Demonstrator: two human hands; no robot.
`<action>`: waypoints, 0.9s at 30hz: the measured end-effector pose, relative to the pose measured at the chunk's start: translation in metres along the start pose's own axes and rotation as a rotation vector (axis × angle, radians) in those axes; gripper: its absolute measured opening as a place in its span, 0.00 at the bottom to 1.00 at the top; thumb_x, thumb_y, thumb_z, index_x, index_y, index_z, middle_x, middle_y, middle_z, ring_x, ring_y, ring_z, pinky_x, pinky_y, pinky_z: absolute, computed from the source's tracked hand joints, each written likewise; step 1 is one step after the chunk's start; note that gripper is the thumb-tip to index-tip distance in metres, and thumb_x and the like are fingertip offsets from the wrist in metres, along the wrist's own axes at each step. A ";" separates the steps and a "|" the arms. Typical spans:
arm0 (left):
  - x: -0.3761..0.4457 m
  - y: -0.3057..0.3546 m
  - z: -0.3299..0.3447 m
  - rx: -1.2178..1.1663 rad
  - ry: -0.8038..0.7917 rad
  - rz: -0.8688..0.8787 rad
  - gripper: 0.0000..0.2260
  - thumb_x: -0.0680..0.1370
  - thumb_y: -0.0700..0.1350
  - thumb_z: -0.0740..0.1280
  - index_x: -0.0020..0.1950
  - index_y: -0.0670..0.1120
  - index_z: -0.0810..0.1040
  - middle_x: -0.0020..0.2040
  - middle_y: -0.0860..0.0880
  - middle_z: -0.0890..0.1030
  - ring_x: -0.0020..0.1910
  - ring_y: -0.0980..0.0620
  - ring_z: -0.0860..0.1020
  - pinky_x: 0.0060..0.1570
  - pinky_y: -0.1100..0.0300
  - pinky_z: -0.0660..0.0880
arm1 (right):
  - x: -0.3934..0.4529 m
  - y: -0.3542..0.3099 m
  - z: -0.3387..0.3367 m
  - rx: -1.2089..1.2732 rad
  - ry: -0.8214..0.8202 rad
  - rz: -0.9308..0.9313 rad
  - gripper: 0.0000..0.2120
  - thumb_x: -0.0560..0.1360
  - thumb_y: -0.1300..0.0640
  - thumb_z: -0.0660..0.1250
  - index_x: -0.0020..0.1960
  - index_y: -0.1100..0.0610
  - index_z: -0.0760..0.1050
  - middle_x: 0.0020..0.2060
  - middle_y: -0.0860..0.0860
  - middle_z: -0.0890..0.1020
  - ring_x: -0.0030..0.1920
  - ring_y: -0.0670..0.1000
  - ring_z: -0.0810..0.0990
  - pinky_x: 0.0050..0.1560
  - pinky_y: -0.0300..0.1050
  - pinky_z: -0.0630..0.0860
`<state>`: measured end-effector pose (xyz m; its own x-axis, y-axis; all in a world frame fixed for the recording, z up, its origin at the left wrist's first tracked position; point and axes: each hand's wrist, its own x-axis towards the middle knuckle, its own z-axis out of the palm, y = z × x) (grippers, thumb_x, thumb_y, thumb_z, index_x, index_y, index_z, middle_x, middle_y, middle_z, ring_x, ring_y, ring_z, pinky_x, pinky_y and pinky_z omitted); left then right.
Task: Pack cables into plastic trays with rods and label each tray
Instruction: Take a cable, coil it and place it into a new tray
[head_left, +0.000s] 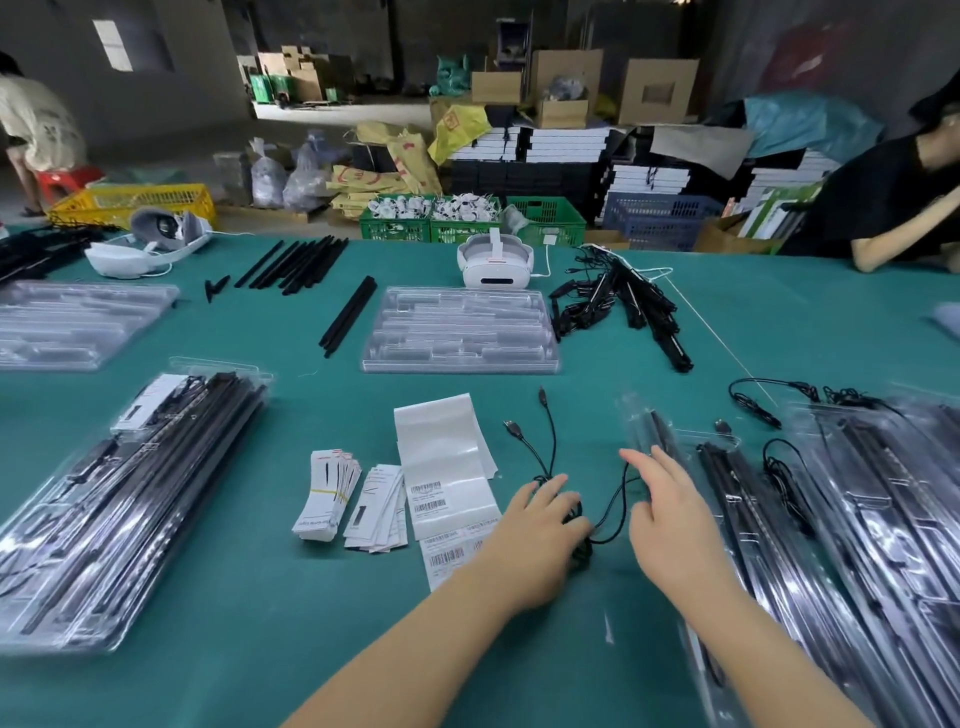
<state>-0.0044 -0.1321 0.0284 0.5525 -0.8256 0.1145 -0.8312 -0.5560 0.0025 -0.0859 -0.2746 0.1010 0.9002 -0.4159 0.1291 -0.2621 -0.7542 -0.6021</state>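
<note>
A black cable with two plug ends lies on the green table in front of me. My left hand rests on its bundled part, fingers curled over it. My right hand hovers just right of the cable with straight fingers, close to a clear tray that holds black rods. More filled trays lie at the right. A stack of packed trays sits at the left. Barcode label sheets and small printed cards lie left of my left hand.
A stack of empty clear trays stands mid-table, another at far left. Loose black rods and a cable pile lie behind. Two white headsets sit at the back. A person in black leans at the right.
</note>
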 end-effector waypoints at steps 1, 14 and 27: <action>0.005 0.000 -0.001 0.003 0.010 0.020 0.19 0.79 0.40 0.62 0.70 0.47 0.71 0.73 0.45 0.68 0.80 0.43 0.53 0.77 0.49 0.50 | 0.001 0.001 -0.002 0.002 0.008 0.007 0.28 0.78 0.68 0.56 0.75 0.49 0.67 0.78 0.51 0.59 0.73 0.51 0.66 0.60 0.40 0.64; 0.056 -0.016 -0.080 -0.479 0.668 -0.073 0.05 0.80 0.33 0.63 0.50 0.41 0.76 0.44 0.48 0.79 0.44 0.47 0.74 0.59 0.54 0.73 | -0.006 -0.012 -0.015 0.097 0.086 0.050 0.35 0.77 0.73 0.54 0.78 0.48 0.58 0.78 0.51 0.61 0.74 0.53 0.65 0.67 0.49 0.69; 0.073 -0.038 -0.088 -0.609 0.317 -0.288 0.12 0.81 0.39 0.66 0.62 0.49 0.82 0.56 0.48 0.72 0.56 0.49 0.73 0.60 0.56 0.72 | -0.015 -0.021 -0.019 0.187 0.128 0.089 0.35 0.77 0.72 0.54 0.77 0.44 0.61 0.79 0.49 0.58 0.76 0.50 0.61 0.57 0.40 0.66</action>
<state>0.0616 -0.1627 0.1237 0.7859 -0.5368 0.3069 -0.5941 -0.5181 0.6153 -0.1003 -0.2618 0.1264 0.8217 -0.5468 0.1608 -0.2588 -0.6094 -0.7494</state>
